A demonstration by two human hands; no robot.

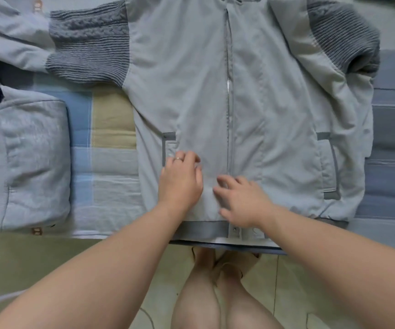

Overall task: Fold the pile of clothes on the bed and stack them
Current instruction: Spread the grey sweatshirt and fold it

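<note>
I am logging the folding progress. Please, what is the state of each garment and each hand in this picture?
Jacket: spread flat, front up, not yet folded.
Zipper: closed.
Grey garment at the left: folded.
Left hand: resting on the jacket, fingers bent; whether it pinches cloth cannot be told.
Right hand: fingers spread, pressing on the jacket.

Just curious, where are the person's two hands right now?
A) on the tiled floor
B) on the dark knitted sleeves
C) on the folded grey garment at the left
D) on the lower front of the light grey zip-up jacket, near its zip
D: the left hand and right hand both rest on the lower front of the light grey zip-up jacket, just above its hem, close to the zip.
</note>
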